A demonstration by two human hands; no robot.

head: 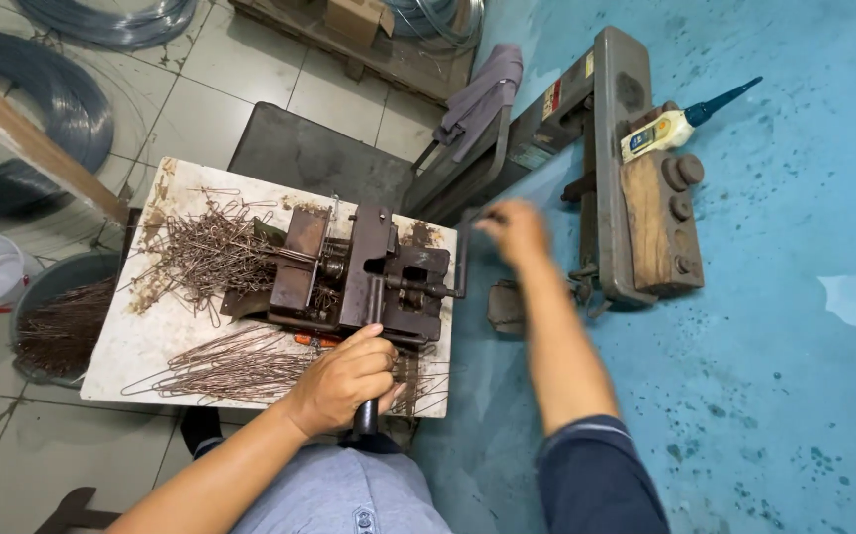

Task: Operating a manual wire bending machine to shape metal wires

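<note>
Here the left hand [344,381] is wrapped tight around the dark lever handle [366,410] that sticks out from the front of the small bending jig [359,277] — fingers fully curled over it, thumb on top. The jig sits bolted near the middle of a worn white board [141,341], close in front of the person. It looks like heavy, rigid steel, rusty and oily, so it should not shift under force; the handle is the natural place to grip, low on its free end where leverage is best, though a greasy surface could make it slippery.

The right hand [515,232] is blurred, out past the board's right edge beside the jig's side crank [459,267]; whether it holds anything, I cannot tell, nor how far the fingers are spread.

Thin bent wire pieces [205,252] lie heaped on the board left of the jig, with another bundle [240,364] just beside the left hand — light, springy, prone to tangling, with sharp ends. A grey bucket [57,321] of more wire stands on the floor at the left.
</note>
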